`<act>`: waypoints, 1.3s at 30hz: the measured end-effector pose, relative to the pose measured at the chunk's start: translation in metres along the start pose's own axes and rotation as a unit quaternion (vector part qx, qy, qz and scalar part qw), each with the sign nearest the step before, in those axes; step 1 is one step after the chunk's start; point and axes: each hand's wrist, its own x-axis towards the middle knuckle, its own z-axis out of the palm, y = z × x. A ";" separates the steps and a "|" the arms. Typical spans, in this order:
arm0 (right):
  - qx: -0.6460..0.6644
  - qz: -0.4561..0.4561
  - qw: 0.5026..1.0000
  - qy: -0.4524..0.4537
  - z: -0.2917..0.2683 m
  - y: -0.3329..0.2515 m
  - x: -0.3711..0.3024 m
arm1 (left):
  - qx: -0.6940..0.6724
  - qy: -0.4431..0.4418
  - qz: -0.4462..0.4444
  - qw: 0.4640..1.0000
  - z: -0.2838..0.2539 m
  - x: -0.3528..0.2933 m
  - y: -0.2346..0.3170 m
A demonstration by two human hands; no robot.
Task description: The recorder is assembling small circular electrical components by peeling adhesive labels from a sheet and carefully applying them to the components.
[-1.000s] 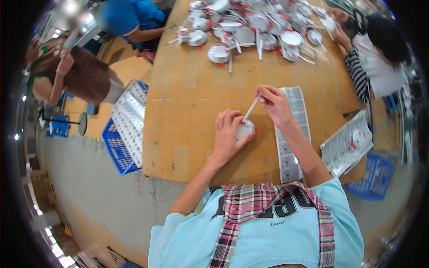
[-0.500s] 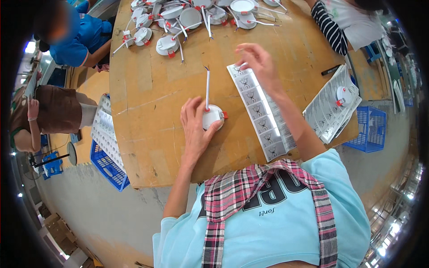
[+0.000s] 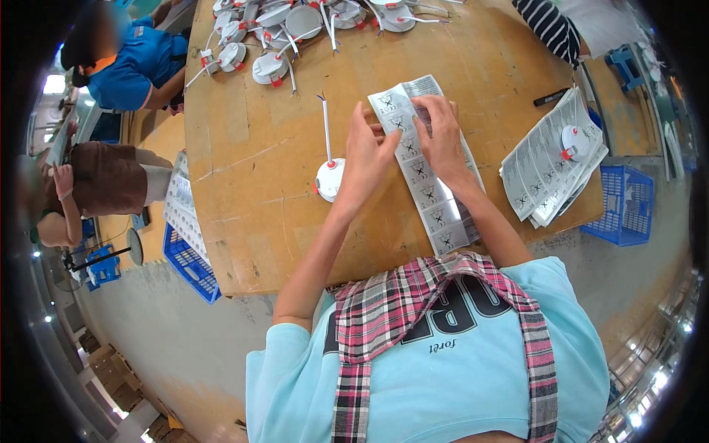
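I'm favouring a light touch on the label sheet [image 3: 424, 193], left hand [image 3: 369, 153] loosely spread by its left edge, right hand [image 3: 441, 139] over its far end, pinch unclear.

Pink plaid straps [image 3: 541, 362] overlie a turquoise shirt [image 3: 443, 395].

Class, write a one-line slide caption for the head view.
Left hand and right hand at a silver label sheet; one round white fixture beside them, a heap of others beyond.
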 end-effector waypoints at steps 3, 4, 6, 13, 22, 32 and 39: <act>0.030 0.015 0.999 0.020 -0.001 0.006 -0.005 | -0.108 0.019 -0.090 0.990 -0.002 0.017 0.000; 0.043 0.020 0.999 0.021 -0.001 0.007 -0.005 | -0.105 0.016 -0.090 0.990 -0.004 0.022 -0.003; 0.058 0.027 0.998 0.025 -0.002 0.006 -0.006 | -0.096 -0.050 -0.091 0.990 -0.008 0.029 -0.012; 0.010 0.002 1.000 0.022 -0.010 -0.003 -0.001 | -0.103 -0.034 -0.096 0.989 -0.012 0.029 -0.010; -0.033 -0.050 0.998 0.008 -0.005 -0.020 0.019 | -0.116 -0.026 -0.056 0.991 -0.012 0.027 -0.004; -0.054 -0.067 0.996 -0.034 -0.011 -0.020 0.021 | 0.052 -0.007 0.030 0.998 -0.008 0.027 0.000; -0.072 -0.078 0.993 -0.047 -0.011 -0.018 0.022 | 0.067 -0.009 0.035 0.997 -0.005 0.025 0.001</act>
